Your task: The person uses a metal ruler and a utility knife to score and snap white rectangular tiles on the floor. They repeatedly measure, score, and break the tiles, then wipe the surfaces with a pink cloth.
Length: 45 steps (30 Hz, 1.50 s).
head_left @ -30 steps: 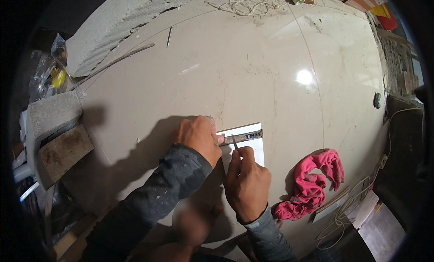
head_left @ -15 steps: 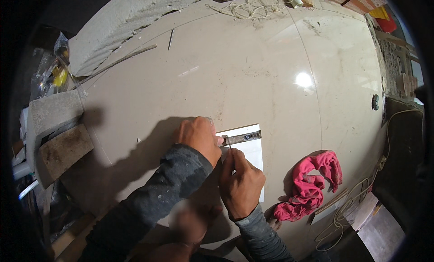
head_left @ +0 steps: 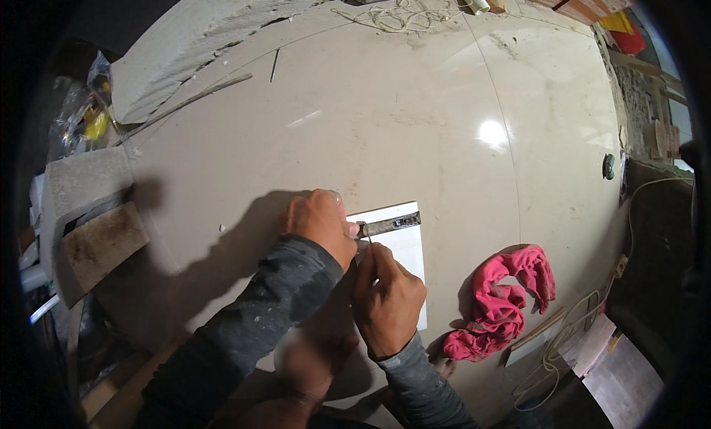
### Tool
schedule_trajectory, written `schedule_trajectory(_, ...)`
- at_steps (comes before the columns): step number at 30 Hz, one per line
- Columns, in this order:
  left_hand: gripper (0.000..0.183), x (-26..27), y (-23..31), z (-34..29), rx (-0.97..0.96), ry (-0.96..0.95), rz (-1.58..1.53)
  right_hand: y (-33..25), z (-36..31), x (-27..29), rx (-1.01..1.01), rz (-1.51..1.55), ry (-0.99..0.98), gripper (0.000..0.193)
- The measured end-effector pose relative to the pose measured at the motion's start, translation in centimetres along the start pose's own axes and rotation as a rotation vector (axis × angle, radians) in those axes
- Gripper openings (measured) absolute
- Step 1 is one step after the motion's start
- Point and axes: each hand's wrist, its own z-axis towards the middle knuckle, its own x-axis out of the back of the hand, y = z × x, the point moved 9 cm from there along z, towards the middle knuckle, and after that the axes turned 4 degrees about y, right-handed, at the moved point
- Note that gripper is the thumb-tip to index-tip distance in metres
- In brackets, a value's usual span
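Note:
A white rectangular tile [head_left: 409, 260] lies on the larger beige tiled surface, partly hidden under my hands. Across its far end rests a short flat greyish bar [head_left: 384, 226] with a darker right end; its exact kind is unclear. My left hand [head_left: 318, 223] presses the bar's left end down, fingers closed on it. My right hand [head_left: 390, 297] pinches a thin, pencil-like tool [head_left: 369, 238], tip upright against the bar's near edge. Most of that tool is hidden by the fingers.
Right of the tile lies a crumpled pink cloth [head_left: 495, 310]. Grey blocks [head_left: 104, 244] stand at the left. A thin rod [head_left: 275, 64] and tangled cord [head_left: 404, 12] lie at the far side. More looped cord [head_left: 552, 362] hangs at the lower right.
The whole view has shifted slightly, with everything a little further left. Both hands keep the same hold on the bar and the thin tool.

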Motion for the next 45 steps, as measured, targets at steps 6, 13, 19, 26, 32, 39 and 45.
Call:
schedule_trajectory(6,0.015,0.1,0.1,-0.1,0.043,-0.042,0.048,0.2,0.0,-0.2,-0.02,0.002,-0.023,0.008)
schedule_trajectory(13,0.016,0.1,0.1,0.0,0.017,-0.028,0.086,0.2,-0.1,-0.3,-0.019,-0.005,-0.01,0.009)
schedule_trajectory(19,0.016,0.5,0.3,0.0,-0.089,0.1,0.036,0.1,-0.2,-0.5,0.001,0.016,-0.026,0.01)
schedule_trajectory(26,0.015,-0.2,-0.4,0.2,0.021,-0.027,0.054,-0.4,-0.1,-0.4,0.033,-0.003,0.018,0.012)
schedule_trajectory(32,0.017,-0.1,0.0,0.3,-0.086,0.075,0.056,-0.3,0.0,-0.6,0.03,-0.011,0.024,0.014)
schedule_trajectory(39,0.019,0.4,0.1,0.1,-0.124,0.171,0.069,-0.3,-0.1,-0.6,0.032,-0.018,0.013,0.013)
schedule_trajectory(45,0.015,0.1,0.3,0.2,-0.028,0.012,0.041,-0.1,-0.3,-0.7,0.018,0.007,0.024,0.013)
